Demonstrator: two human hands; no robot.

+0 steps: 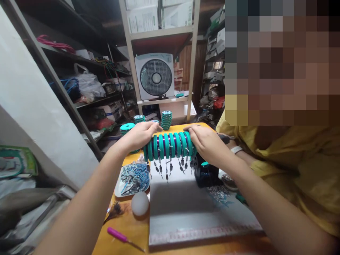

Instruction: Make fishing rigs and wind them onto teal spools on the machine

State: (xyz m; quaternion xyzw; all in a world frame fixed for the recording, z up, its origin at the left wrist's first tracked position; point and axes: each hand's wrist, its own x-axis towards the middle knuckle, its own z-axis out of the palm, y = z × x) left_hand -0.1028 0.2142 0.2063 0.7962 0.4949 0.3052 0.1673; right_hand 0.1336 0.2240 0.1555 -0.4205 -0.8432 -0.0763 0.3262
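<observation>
Both my hands hold a horizontal row of several green spools (170, 145) pressed together above the table. My left hand (139, 136) clamps the left end and my right hand (205, 141) clamps the right end, fingers curled over the top. Small dark weights on threads (167, 169) dangle under the row. Beneath it lies a grey cutting mat (186, 209).
A white tray of small blue-grey parts (132, 179), a white ball (140, 203) and a pink-handled tool (118, 235) lie on the wooden table. Stacks of green spools (166, 120) stand at the far edge. A person in yellow (292, 166) sits right. Shelves and a fan (155, 76) behind.
</observation>
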